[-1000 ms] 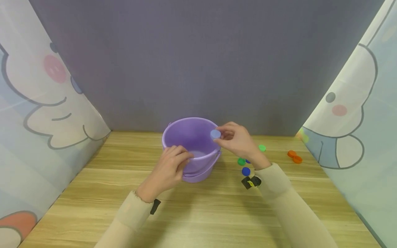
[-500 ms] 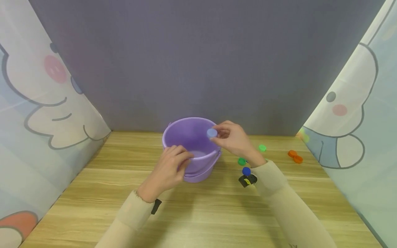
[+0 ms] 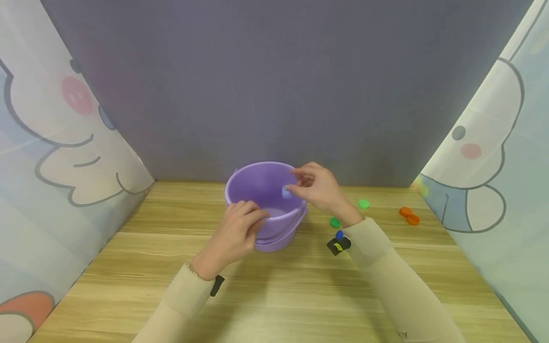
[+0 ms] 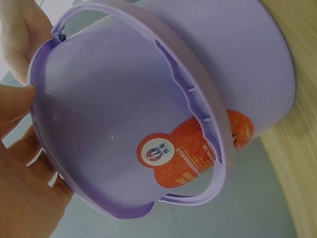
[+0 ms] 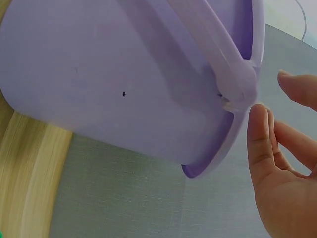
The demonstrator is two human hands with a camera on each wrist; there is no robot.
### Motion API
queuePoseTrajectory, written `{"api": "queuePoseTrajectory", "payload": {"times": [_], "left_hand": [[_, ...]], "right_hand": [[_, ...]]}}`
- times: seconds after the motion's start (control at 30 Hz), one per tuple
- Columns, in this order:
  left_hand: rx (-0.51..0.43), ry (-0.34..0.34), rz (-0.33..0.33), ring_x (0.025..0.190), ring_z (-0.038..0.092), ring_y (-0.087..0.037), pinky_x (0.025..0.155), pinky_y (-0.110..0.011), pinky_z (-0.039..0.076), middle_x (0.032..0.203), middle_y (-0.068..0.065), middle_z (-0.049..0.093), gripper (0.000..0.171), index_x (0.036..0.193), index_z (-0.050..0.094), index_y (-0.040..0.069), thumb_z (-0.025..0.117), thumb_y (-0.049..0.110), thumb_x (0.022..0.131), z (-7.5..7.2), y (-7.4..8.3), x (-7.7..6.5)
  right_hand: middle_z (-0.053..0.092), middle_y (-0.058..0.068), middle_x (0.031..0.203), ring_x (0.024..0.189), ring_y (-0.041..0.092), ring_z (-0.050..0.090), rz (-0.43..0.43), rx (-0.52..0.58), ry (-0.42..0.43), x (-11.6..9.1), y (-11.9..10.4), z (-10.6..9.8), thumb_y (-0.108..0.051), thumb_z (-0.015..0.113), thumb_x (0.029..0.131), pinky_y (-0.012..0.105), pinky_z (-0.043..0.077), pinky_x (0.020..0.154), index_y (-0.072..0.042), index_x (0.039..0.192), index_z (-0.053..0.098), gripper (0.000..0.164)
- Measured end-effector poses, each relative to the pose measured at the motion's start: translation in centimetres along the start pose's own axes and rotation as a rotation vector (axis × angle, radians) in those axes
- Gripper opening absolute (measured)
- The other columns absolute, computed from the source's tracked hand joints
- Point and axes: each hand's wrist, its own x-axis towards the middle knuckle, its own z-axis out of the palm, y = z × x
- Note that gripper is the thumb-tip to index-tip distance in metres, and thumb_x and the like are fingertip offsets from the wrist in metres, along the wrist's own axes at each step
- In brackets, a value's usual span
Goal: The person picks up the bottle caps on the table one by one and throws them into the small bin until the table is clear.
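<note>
A purple bucket (image 3: 274,233) stands upright near the back of the table. My left hand (image 3: 233,233) holds its near rim between thumb and fingers; the left wrist view shows the thumb (image 4: 17,101) at that rim. Over the right side of the opening is my right hand (image 3: 321,190), its thumb and fingertips apart and nothing between them. A pale blue bottle cap (image 3: 286,192), slightly blurred, is just below those fingertips, within the bucket's mouth. From the right wrist view, the right fingers are beside the rim near the handle's hinge (image 5: 240,84).
Right of the bucket lie a green cap (image 3: 335,222), a dark blue cap (image 3: 339,235) partly covered by the right wrist's black device (image 3: 339,245), and a light green cap (image 3: 363,204). Two orange caps (image 3: 409,215) are farther right. A grey panel (image 3: 274,85) rises behind the table.
My right hand has moved left over the bucket and its fingers have parted, letting go of the pale blue cap, which is now lower. The left hand has stayed on the rim.
</note>
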Motion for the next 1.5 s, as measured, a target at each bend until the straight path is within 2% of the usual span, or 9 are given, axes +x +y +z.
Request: {"api": "queuePoseTrajectory", "payload": {"times": [0.37,0.63,0.93,1.17,1.37,1.5], "left_hand": [[-0.014,-0.004,-0.010,0.082,0.053,-0.022,0.079,-0.041,0.041,0.089,-0.001,0.062,0.016,0.100,0.075,0.006,0.069,-0.002,0.087,0.1,0.1,0.0],[-0.004,0.007,-0.009,0.081,0.053,-0.022,0.078,-0.040,0.041,0.089,-0.001,0.062,0.016,0.100,0.076,0.006,0.069,-0.002,0.087,0.3,-0.1,-0.1],[-0.017,0.009,-0.012,0.082,0.052,-0.022,0.080,-0.041,0.041,0.089,-0.001,0.062,0.017,0.100,0.076,0.006,0.070,-0.001,0.087,0.3,-0.1,0.0],[-0.023,0.011,-0.008,0.082,0.052,-0.023,0.080,-0.041,0.041,0.089,-0.001,0.062,0.017,0.100,0.076,0.006,0.070,-0.002,0.086,0.3,-0.2,0.0],[-0.025,0.016,-0.005,0.081,0.052,-0.022,0.079,-0.041,0.040,0.088,-0.001,0.062,0.017,0.100,0.076,0.006,0.070,-0.002,0.086,0.2,-0.2,0.0],[-0.024,0.018,-0.001,0.081,0.052,-0.022,0.079,-0.041,0.040,0.088,-0.001,0.062,0.018,0.100,0.076,0.006,0.070,-0.002,0.086,0.2,-0.3,0.0]], "right_hand": [[0.062,0.015,0.108,0.092,0.024,0.066,0.001,0.019,0.008,-0.6,0.2,-0.5,-0.016,0.082,0.086,0.032,0.057,0.085,0.005,0.118,0.070,0.040],[0.062,0.011,0.105,0.093,0.024,0.065,0.012,0.015,0.006,-1.1,0.8,-1.3,-0.015,0.082,0.085,0.032,0.057,0.087,0.005,0.119,0.070,0.041],[0.061,0.020,0.106,0.093,0.027,0.064,0.018,0.023,0.018,-2.0,1.8,-2.0,-0.012,0.082,0.085,0.031,0.057,0.085,0.009,0.118,0.069,0.042],[0.062,0.019,0.108,0.094,0.026,0.064,0.026,-0.015,0.036,-3.1,2.8,-2.5,-0.012,0.082,0.085,0.036,0.057,0.089,0.007,0.118,0.070,0.040],[0.064,0.014,0.108,0.093,0.026,0.066,0.034,-0.050,0.035,-3.9,3.7,-3.0,-0.008,0.081,0.085,0.033,0.057,0.085,0.005,0.119,0.070,0.038],[0.064,0.015,0.114,0.099,0.030,0.066,0.042,-0.079,0.011,-4.5,4.1,-3.4,-0.011,0.081,0.085,0.040,0.057,0.087,0.004,0.123,0.069,0.042]]}}
